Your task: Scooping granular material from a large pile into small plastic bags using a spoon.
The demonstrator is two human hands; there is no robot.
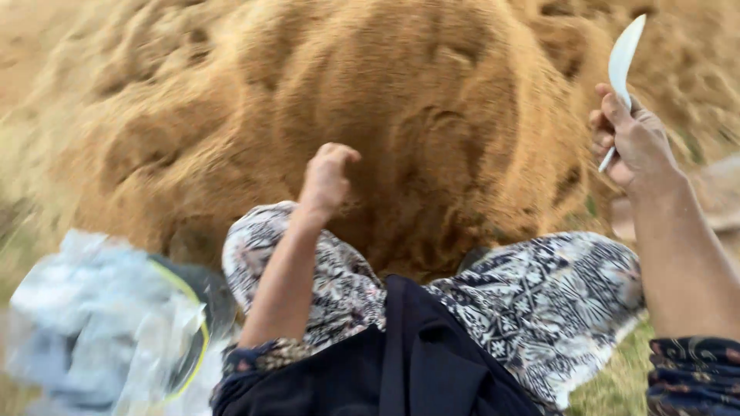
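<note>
A large heap of brown sandy grain or soil point(401, 100) fills the view ahead. My left hand point(327, 179) is curled into a loose fist and rests against the slope of the heap, above my patterned knee point(266, 246). My right hand point(630, 139) is raised at the right and grips a white plastic spoon point(623, 58), its bowl pointing up. The frame is blurred by motion.
A crumpled clear plastic bag point(100, 316) over a dark round container with a yellow rim point(202, 308) lies at the lower left. My patterned trousers and a dark cloth point(432, 362) fill the bottom. Grass point(617, 385) shows at the lower right.
</note>
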